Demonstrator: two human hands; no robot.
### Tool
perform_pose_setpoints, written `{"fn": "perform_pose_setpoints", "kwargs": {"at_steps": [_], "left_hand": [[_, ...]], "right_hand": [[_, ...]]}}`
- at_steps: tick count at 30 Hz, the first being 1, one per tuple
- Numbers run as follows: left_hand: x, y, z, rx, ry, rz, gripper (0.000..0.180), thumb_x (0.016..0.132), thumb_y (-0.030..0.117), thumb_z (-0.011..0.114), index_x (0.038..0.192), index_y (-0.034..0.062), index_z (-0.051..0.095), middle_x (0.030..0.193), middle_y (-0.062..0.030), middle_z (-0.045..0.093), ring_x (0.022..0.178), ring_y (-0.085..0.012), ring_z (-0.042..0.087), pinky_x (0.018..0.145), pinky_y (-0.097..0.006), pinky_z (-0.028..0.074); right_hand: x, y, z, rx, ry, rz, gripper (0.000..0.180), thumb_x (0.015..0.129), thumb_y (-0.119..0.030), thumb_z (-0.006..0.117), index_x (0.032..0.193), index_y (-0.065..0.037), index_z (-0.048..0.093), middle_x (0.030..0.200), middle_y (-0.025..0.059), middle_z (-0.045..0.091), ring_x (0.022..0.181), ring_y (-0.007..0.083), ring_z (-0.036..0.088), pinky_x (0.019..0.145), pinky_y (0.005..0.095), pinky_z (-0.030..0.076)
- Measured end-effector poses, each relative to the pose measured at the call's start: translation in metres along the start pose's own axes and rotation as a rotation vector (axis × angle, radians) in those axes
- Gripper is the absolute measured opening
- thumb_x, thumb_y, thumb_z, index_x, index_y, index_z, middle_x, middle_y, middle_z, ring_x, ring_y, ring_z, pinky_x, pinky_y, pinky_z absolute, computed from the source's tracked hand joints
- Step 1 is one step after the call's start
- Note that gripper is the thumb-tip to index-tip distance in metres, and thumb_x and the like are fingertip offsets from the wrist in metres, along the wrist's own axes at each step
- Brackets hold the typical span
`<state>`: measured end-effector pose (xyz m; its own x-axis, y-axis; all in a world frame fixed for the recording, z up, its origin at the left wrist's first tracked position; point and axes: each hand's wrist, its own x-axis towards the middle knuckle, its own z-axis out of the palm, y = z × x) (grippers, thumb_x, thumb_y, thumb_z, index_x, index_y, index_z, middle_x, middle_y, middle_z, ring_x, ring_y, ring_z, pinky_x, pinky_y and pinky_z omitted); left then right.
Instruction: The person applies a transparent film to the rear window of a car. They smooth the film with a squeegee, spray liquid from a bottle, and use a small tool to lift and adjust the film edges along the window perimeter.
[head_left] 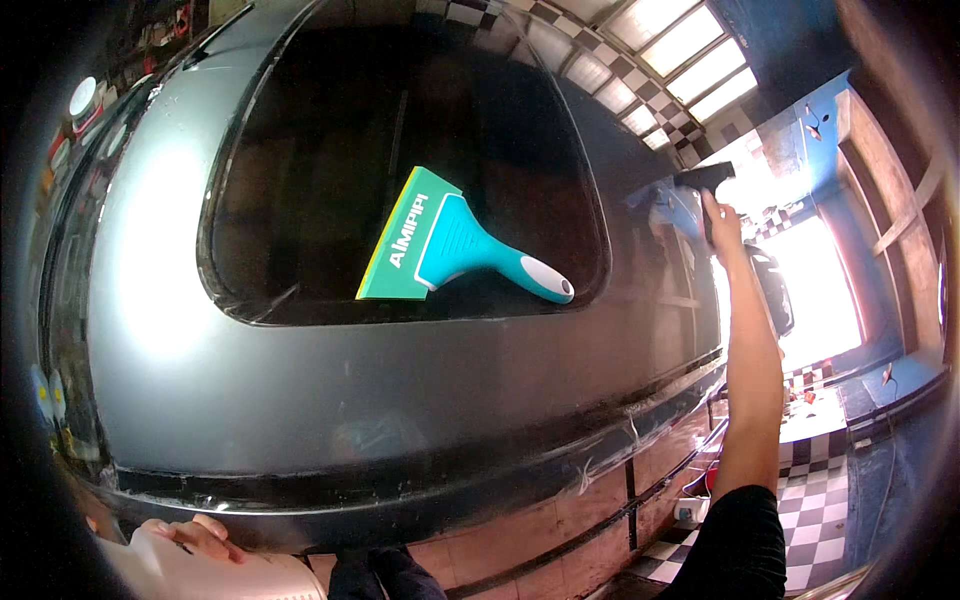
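Left hand (190, 535) at the lower edge, fingers curled over a white container (205, 575), right hand (722, 222) stretched far, fingers closed around a dark flat tool (703, 178) on the car body (300, 390), teal squeegee (450, 250) lying on the dark window (330, 130).

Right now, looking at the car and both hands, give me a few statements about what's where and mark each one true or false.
1. The teal squeegee lies on the dark car window. True.
2. The right hand holds the teal squeegee. False: that hand is stretched out far to the right on the car body, at a small black tool; the squeegee lies untouched.
3. The left hand is at the lower edge, its fingers on a white object. True.
4. The squeegee's handle tip is white. True.
5. The floor at the lower right is plain grey. False: the floor is chequered.
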<state>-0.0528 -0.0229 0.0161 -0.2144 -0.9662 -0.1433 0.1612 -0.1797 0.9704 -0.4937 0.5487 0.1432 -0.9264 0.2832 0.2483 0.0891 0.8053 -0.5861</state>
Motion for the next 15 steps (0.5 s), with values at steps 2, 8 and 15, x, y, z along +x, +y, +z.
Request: {"fn": "perform_pose_setpoints", "kwargs": {"at_steps": [2,8,15], "left_hand": [[0.006,-0.015,-0.019,-0.118,-0.218,0.201,0.033,0.081,0.037,0.057,0.102,0.0127,0.048,0.069,-0.0071,0.049,0.054,-0.0190,0.050,0.048,-0.032,0.044],[0.012,-0.029,-0.057,-0.124,-0.359,0.059,0.034,0.083,0.038,0.056,0.103,0.0129,0.048,0.072,-0.0093,0.050,0.059,-0.0208,0.051,0.051,-0.035,0.047],[0.021,-0.025,-0.075,-0.128,-0.519,-0.084,0.034,0.084,0.040,0.055,0.105,0.0131,0.048,0.075,-0.0118,0.051,0.064,-0.0230,0.053,0.054,-0.038,0.049]], "right_hand": [[0.026,-0.055,0.005,0.307,-0.356,0.033,0.027,0.079,-0.029,0.071,0.082,-0.007,0.056,0.063,-0.0002,0.051,0.046,0.0064,0.043,0.036,0.0184,0.024],[0.068,-0.136,0.075,0.492,-0.352,0.128,0.019,0.087,-0.014,0.059,0.098,0.000,0.052,0.073,0.0079,0.059,0.049,0.0092,0.052,0.036,0.0183,0.036],[0.055,-0.123,0.078,0.305,-0.397,0.173,0.021,0.088,-0.023,0.059,0.100,-0.008,0.053,0.070,0.0055,0.055,0.046,0.0060,0.047,0.033,0.0157,0.025]]}}
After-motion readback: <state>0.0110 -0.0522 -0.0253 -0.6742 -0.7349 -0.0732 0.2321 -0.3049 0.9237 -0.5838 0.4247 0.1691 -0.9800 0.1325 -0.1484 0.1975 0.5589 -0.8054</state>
